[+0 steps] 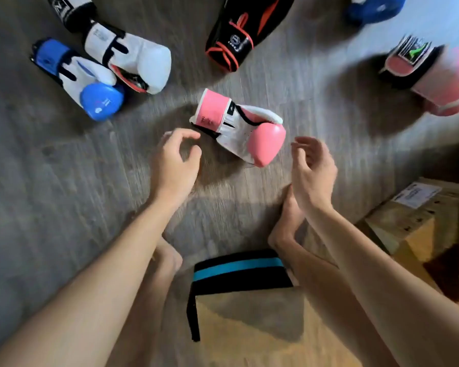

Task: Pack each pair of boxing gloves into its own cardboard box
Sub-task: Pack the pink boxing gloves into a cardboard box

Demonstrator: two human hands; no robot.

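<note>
A pink and white boxing glove (pixel 239 127) lies on the grey wooden floor in the middle of the view. My left hand (pixel 174 160) hovers just left of its cuff, fingers curled and apart, holding nothing. My right hand (pixel 313 168) hovers to the right of the glove's padded end, also empty with loosely bent fingers. A second pink glove (pixel 435 80) with a black and white cuff lies at the far right. A cardboard box (pixel 249 329) with a black and teal taped edge sits below me, between my forearms.
A blue and white glove (pixel 85 83) and a white glove (pixel 133 59) lie at the upper left, a black and red glove (pixel 241 30) at the top, a blue glove (pixel 374 7) at the top right. More cardboard boxes (pixel 419 223) stand at the right. My bare feet rest near the box.
</note>
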